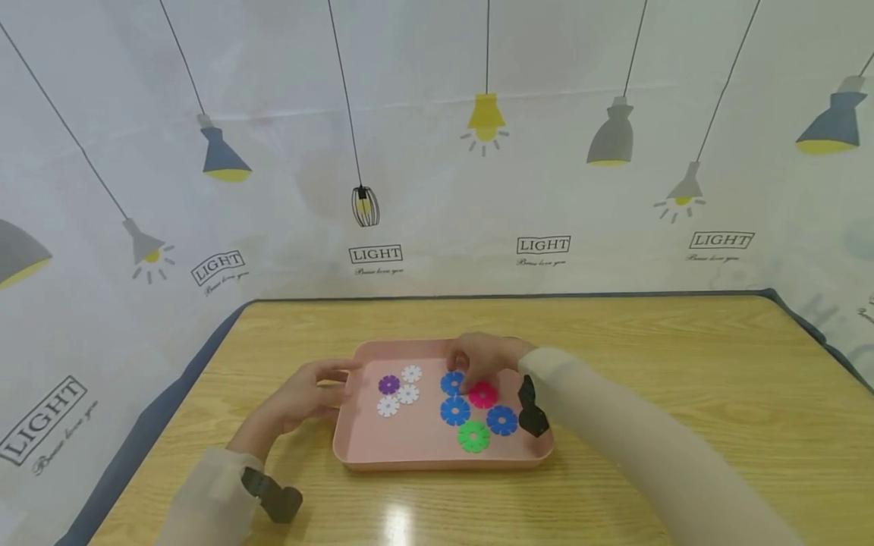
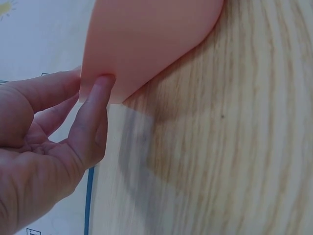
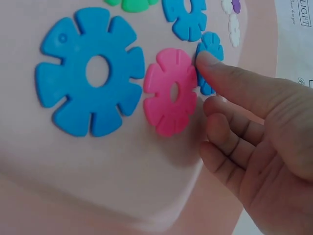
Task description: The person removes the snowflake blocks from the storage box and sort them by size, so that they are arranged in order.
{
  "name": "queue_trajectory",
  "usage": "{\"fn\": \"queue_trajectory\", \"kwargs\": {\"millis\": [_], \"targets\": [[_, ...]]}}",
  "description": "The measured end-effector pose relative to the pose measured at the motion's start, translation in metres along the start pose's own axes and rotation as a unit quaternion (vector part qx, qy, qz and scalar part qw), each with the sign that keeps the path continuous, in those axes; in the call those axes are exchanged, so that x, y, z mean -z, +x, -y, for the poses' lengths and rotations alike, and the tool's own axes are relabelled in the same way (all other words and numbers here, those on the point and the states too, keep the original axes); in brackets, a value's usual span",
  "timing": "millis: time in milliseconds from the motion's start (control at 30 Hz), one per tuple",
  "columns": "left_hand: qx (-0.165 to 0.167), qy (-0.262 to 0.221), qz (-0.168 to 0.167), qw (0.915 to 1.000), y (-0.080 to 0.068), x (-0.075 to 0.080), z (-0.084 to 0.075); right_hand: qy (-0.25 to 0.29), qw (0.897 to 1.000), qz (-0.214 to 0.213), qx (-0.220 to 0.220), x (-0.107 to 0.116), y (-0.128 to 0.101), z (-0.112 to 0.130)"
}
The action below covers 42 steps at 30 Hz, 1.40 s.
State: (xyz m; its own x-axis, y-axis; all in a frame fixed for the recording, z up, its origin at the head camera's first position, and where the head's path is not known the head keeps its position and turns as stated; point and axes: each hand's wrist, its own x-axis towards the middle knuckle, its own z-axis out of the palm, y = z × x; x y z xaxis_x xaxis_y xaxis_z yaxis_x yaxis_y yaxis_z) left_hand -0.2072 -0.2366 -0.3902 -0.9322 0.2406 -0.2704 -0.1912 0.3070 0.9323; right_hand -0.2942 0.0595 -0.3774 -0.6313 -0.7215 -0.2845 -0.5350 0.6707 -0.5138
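The left hand (image 1: 303,396) pinches the boxy pink plastic tray (image 1: 403,444), maybe steadying it; the half-open right hand (image 1: 485,354) has an unclear hold.

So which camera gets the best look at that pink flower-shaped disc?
The right wrist view: the pink flower-shaped disc appears large there, its center hole and slots clear. The head view shows it small, beside the right hand. The left wrist view misses it, showing the side of the pink tray.

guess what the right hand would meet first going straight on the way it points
Probably the blue notched disc by the thumb of the right hand; whether they touch is unclear.
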Motion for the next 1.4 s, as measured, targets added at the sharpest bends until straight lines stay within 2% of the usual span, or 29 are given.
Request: {"fn": "queue_trajectory", "kwargs": {"millis": [533, 833, 1067, 1233, 1400], "targets": [[-0.006, 0.011, 0.002, 0.9999, 0.000, 0.000, -0.002, -0.012, 1.000, -0.022, -0.018, 0.003, -0.005, 0.010], [-0.004, 0.011, -0.003, 0.9999, -0.001, -0.001, -0.002, -0.027, 0.999, -0.030, -0.011, 0.002, -0.008, 0.013], [-0.003, 0.017, -0.008, 0.9998, 0.000, 0.000, -0.001, 0.010, 0.999, -0.050, 0.009, 0.004, -0.011, 0.007], [-0.003, 0.018, -0.007, 0.9998, 0.000, -0.001, -0.001, 0.010, 0.995, -0.083, 0.046, 0.014, -0.026, 0.001], [-0.002, 0.013, -0.005, 0.9999, -0.001, -0.001, -0.003, 0.026, 0.992, -0.109, 0.049, 0.027, -0.056, -0.003]]}}
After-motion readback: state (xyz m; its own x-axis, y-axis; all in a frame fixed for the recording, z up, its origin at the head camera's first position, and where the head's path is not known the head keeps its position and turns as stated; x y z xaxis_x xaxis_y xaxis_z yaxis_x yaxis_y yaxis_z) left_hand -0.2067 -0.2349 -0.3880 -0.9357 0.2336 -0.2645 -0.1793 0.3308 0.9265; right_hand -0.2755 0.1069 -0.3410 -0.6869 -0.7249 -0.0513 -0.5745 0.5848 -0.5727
